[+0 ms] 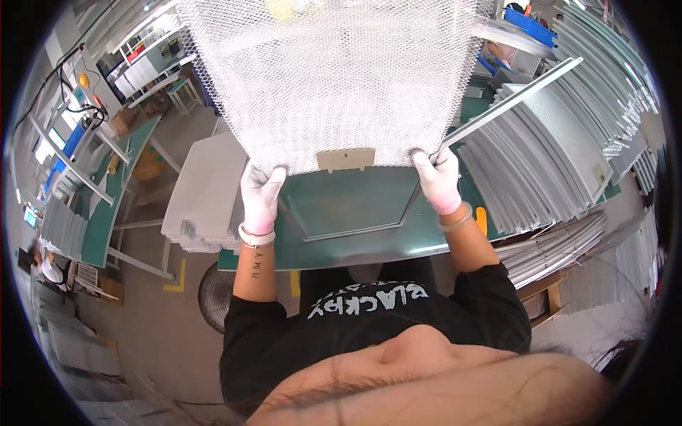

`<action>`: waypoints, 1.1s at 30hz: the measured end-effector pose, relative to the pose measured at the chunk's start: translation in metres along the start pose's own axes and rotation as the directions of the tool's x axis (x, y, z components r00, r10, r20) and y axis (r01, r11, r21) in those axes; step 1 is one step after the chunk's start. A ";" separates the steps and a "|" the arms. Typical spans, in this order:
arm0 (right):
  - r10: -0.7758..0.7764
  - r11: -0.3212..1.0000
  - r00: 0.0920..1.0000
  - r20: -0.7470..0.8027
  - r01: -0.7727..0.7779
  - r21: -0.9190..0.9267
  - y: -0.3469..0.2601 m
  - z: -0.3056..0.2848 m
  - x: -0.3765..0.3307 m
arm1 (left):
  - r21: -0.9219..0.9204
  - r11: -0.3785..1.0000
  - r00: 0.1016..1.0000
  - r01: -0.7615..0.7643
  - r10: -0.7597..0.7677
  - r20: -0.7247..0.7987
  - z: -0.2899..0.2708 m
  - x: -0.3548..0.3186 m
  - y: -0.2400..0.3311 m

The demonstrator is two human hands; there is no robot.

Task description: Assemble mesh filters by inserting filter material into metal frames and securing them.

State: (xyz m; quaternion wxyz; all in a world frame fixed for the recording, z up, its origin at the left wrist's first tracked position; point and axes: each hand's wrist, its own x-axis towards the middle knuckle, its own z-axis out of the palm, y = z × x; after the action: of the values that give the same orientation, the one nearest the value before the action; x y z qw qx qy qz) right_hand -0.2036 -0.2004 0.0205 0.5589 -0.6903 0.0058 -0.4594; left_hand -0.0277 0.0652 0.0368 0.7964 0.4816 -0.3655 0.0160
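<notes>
A silvery expanded-metal mesh sheet (341, 85) is raised over the workbench, spanning most of the upper middle. My left hand (261, 193), in a white glove, grips its near left corner, thumb on top. At the near right corner my gloved right hand (438, 181) pinches it the same way. A beige rectangular tab (346, 159) sits at the sheet's near edge between my hands. Below lies a thin rectangular metal frame (355, 232) on the green bench top (266, 245). A long pale metal rail (515, 101) slants away from beside my right hand; whether I touch it is unclear.
To the left stands a stack of light panels (206, 184); many upright panels (540, 149) crowd the right. A yellow-orange handle (482, 221) lies near my right wrist. A floor fan (215, 298) stands below the bench's left end. A blue bin (529, 27) is at the far right.
</notes>
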 end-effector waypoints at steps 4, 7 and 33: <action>0.047 0.998 0.998 0.037 -0.048 0.037 0.014 0.000 -0.001 | 0.120 0.992 0.998 0.040 -0.046 0.049 -0.014 -0.012 -0.027; 0.087 0.995 0.995 0.055 -0.084 -0.055 0.046 0.000 -0.019 | 0.250 0.965 0.995 0.082 -0.091 0.025 -0.030 -0.037 -0.065; 0.016 0.998 0.988 -0.151 -0.005 0.068 0.009 0.013 0.006 | 0.118 0.989 0.996 -0.086 0.082 0.033 -0.015 -0.013 -0.023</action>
State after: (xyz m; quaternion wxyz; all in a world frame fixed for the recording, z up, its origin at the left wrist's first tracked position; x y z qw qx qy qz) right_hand -0.1875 -0.1970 0.0175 0.5822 -0.6342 0.0365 -0.5075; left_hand -0.0201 0.0691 0.0079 0.7596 0.5127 -0.3949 0.0647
